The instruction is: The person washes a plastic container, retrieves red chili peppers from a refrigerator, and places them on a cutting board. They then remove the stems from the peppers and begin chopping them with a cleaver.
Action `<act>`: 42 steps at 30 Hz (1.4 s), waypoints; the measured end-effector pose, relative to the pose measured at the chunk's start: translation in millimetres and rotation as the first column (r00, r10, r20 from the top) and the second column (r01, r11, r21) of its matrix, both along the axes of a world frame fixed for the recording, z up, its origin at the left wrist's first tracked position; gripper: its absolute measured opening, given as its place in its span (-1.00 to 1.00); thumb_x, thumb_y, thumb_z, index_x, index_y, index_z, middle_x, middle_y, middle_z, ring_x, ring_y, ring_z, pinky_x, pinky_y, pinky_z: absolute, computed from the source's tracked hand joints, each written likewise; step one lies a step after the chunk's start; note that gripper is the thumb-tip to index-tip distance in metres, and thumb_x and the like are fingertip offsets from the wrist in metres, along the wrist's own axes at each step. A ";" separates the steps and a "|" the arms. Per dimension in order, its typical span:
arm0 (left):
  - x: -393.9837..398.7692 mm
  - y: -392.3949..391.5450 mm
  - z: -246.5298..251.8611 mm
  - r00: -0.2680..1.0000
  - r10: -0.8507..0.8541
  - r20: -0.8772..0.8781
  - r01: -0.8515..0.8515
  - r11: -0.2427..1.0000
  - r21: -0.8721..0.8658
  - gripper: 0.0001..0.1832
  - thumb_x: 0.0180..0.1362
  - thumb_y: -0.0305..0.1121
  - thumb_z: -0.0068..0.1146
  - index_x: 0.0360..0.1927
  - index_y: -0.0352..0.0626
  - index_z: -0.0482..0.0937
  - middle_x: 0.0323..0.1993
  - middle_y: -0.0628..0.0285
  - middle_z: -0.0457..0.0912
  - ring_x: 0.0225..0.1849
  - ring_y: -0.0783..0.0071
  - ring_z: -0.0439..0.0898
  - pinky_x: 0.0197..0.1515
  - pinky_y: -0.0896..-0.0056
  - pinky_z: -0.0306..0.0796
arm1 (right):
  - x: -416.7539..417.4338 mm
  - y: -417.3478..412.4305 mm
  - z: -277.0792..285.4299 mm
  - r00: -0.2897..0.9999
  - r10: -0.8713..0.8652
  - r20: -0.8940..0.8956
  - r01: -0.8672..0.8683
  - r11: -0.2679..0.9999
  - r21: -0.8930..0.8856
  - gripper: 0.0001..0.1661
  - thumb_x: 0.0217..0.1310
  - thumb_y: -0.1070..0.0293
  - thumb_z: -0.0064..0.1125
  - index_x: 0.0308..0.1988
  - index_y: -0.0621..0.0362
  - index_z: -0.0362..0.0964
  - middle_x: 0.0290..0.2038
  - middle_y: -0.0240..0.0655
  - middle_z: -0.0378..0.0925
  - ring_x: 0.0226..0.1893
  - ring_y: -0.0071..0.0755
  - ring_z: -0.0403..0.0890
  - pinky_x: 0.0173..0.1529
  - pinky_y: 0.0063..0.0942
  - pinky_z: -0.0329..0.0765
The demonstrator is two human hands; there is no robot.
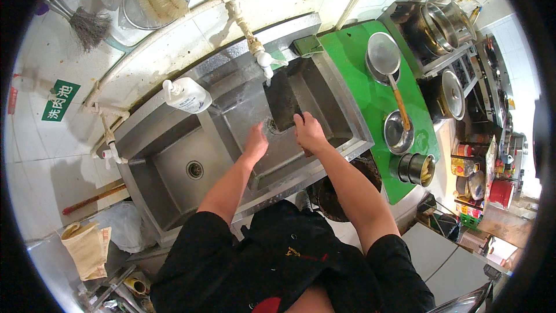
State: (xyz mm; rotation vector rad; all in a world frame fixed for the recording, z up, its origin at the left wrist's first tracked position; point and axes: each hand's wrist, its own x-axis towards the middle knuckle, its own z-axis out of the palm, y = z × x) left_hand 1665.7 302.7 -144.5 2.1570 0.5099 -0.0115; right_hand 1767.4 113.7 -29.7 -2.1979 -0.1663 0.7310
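Note:
My right hand point(309, 132) grips the handle of a wide, dark cleaver point(281, 101). Its blade lies over the right basin of a steel double sink point(234, 150), below the white tap point(266, 61). My left hand point(256, 142) hovers over the same basin, left of the blade and apart from it. No object shows in that hand, and its fingers are partly hidden from view. The blade covers part of the basin's drain point(274, 127). A white pump bottle point(187, 94) stands on the sink's back ledge, at the divider.
Right of the sink, a green board point(356, 65) carries a strainer point(384, 54), a metal bowl point(397, 132) and metal cups point(410, 168). Pots point(438, 30) stand beyond it. A second tap point(114, 154) is at the left basin. A cloth point(89, 250) hangs at lower left.

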 end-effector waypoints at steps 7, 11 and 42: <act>107.2 -3.0 186.1 0.676 -0.129 0.726 -0.160 0.936 0.315 -0.38 0.26 -0.35 0.19 0.41 -0.12 0.36 0.44 -0.13 0.28 0.45 -0.35 0.22 0.45 -0.26 0.16 | -14.3 -22.8 -3.6 0.995 -0.095 -0.009 0.093 0.985 -0.148 -0.36 0.45 -0.11 -0.05 0.04 0.34 0.40 -0.03 0.27 0.60 0.05 0.41 0.57 0.14 0.11 0.49; 146.6 12.6 212.9 0.696 -0.418 0.584 -0.102 0.747 0.657 -0.67 0.22 -0.18 0.30 0.00 -0.06 0.61 0.39 -0.08 0.39 0.46 -0.33 0.25 0.42 -0.43 0.09 | -24.1 -21.4 24.1 0.965 -0.156 -0.209 0.123 0.979 -0.161 -0.40 0.41 -0.12 0.00 0.03 0.22 0.49 -0.06 0.12 0.65 0.01 0.23 0.65 0.12 0.05 0.56; -408.7 -83.2 57.8 0.974 0.228 0.006 -0.213 0.896 0.389 -0.75 0.20 -0.34 0.09 -0.11 -0.23 0.63 -0.13 -0.01 0.63 -0.06 -0.01 0.58 -0.12 0.01 0.45 | -196.9 -276.7 18.4 0.975 0.066 -0.211 -0.004 0.959 0.285 -0.57 0.37 0.09 0.27 -0.21 0.30 0.45 -0.46 -0.19 0.56 -0.58 -0.28 0.57 -0.52 -0.19 0.52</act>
